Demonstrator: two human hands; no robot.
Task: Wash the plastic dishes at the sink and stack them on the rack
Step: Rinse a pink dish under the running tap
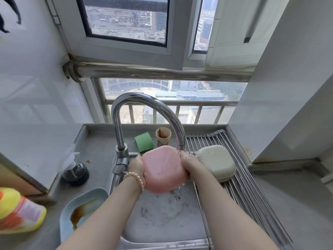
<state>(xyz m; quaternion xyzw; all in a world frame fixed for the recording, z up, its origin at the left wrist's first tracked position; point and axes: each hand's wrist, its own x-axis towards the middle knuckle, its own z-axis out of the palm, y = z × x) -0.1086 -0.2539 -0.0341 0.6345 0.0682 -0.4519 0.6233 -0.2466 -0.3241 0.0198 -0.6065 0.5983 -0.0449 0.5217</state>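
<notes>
Pink dish (163,168) held under the tap (144,112), over the foamy sink (162,222). Left hand (136,165) gripping its 9 o'clock edge, right hand (188,164) gripping its 3 o'clock edge, fingers curled round. Water dripping off. Looks like rinsing, so nearly done with this one.

One white dish (216,162) upside down on the rack (252,186), at 3 o'clock. Looks washed.

Left to wash: blue plate (81,210) with brown sauce at 8 o'clock on the desk (100,147), and a stained cup (163,136) at 12 o'clock beside a green sponge (144,142).
</notes>
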